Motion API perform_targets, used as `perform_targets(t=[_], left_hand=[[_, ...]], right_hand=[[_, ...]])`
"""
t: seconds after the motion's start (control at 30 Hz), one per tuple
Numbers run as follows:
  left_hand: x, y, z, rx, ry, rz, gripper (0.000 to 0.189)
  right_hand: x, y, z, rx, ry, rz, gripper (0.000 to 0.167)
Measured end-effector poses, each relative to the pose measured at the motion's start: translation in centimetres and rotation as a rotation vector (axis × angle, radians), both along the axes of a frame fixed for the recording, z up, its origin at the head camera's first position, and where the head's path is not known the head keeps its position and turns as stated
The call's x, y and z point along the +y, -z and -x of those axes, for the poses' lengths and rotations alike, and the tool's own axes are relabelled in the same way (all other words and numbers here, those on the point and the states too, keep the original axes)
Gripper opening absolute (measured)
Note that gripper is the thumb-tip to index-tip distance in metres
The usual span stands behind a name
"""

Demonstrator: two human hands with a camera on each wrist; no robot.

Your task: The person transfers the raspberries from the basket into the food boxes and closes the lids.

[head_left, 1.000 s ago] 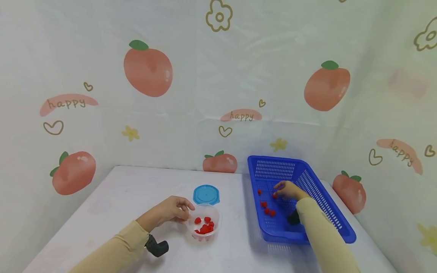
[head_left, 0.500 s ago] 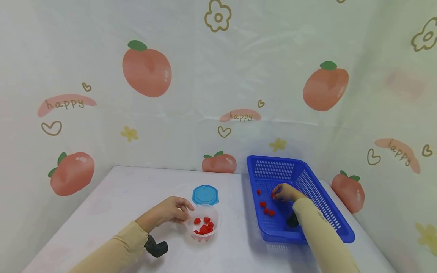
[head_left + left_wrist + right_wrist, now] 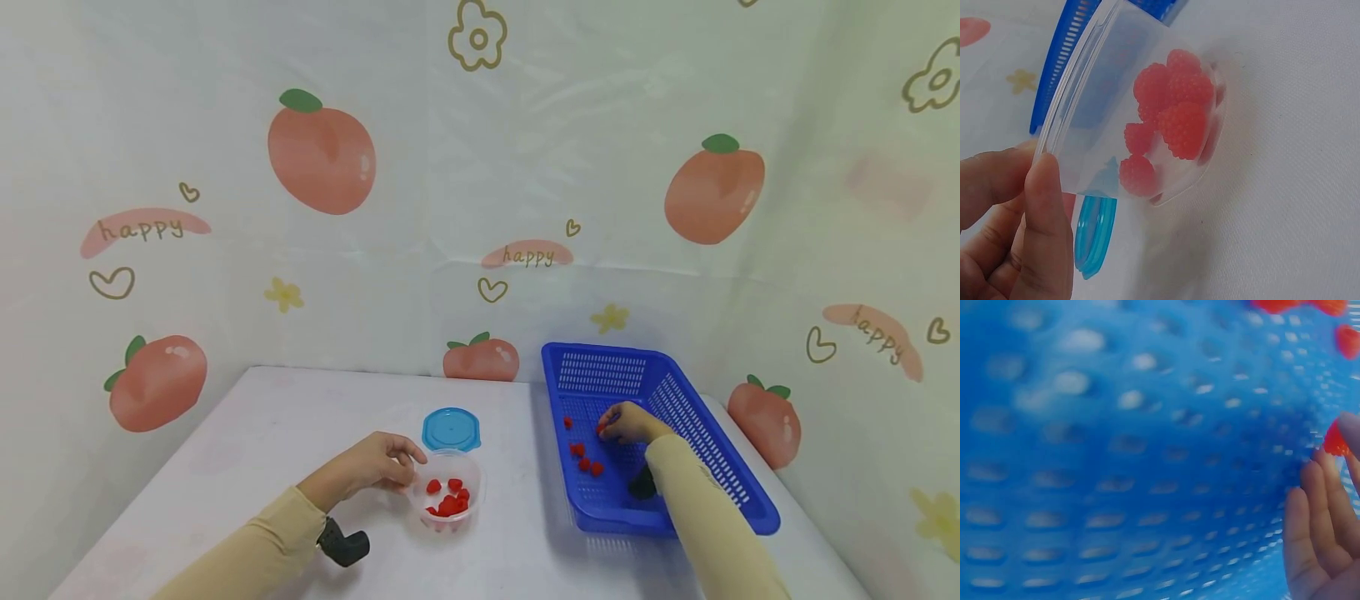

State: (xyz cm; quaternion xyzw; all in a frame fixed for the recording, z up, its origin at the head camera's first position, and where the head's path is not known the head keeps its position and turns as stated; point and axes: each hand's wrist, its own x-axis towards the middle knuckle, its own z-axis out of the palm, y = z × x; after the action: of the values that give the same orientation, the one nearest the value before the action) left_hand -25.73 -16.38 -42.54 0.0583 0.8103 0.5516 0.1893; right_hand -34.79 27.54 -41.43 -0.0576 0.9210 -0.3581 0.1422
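On the left, the left hand holds on to the round see-through plastic tub by the left side of its rim. This grip is pinched on the rim, with the thumb and a finger pressing it. The tub sits upright on the white counter. A pile of red bumpy raspberries lies on the tub floor, and its wide top faces up. Just behind the tub is the light blue plastic lid, lying flat; I cannot tell if they touch.

Next comes a strip of white counter, which leaves room between the tub and the deep blue plastic basket with holes in it. The basket is longer from back to front than from side to side. Its tall left wall stands between the right hand and the tub, so that edge is the thing to get over.

Inside the basket, more loose red raspberries lie near the left wall, left of the right hand and closer to the person. The right grip is together on one small red raspberry, down between thumb and fingertips. Fingers cover part of it, so I cannot tell its long way. The tub lies to its left and a bit nearer the person.
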Motion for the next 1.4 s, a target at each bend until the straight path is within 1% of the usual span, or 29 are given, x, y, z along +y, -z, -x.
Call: perform_targets(t=[0.07,0.2,0.33,0.47,0.57,0.67,0.83,1.0,1.07,1.23,1.4], left_hand=[[0.0,0.1,0.0,-0.002,0.000,0.001,0.025],[0.0,0.1,0.0,-0.003,-0.003,0.004,0.025],[0.0,0.1,0.0,-0.001,-0.002,0.008,0.025],[0.0,0.0,0.0,0.000,0.004,0.006,0.025],[0.0,0.0,0.0,-0.001,0.007,0.002,0.025],[0.1,0.0,0.0,-0.001,0.010,0.001,0.025],[0.1,0.0,0.0,-0.002,0.012,0.002,0.025],[0.0,0.0,0.1,-0.006,0.004,0.006,0.025],[0.0,0.0,0.1,-0.004,0.004,0.007,0.025],[0.1,-0.1,0.0,0.001,0.004,0.010,0.025],[0.1,-0.1,-0.1,0.001,-0.001,0.015,0.025]], right_hand=[[0.0,-0.4,-0.2,-0.010,-0.001,0.040,0.016],[0.1,-1.0,-0.1,-0.016,-0.001,0.157,0.019],[0.1,-1.6,0.2,0.015,0.005,0.250,0.024],[0.1,-2.2,0.5,0.061,0.007,0.301,0.028],[0.0,-2.8,0.6,0.089,0.001,0.314,0.031],[-0.4,-3.7,0.5,0.122,0.015,0.310,0.033],[-1.1,-5.4,-0.2,0.165,0.040,0.306,0.038],[-1.7,-6.9,-1.0,0.192,0.041,0.343,0.043],[-2.0,-7.4,-1.6,0.212,0.028,0.365,0.044],[-3.0,-8.4,-3.3,0.270,0.010,0.373,0.045],[-4.5,-9.3,-5.0,0.301,-0.011,0.399,0.045]])
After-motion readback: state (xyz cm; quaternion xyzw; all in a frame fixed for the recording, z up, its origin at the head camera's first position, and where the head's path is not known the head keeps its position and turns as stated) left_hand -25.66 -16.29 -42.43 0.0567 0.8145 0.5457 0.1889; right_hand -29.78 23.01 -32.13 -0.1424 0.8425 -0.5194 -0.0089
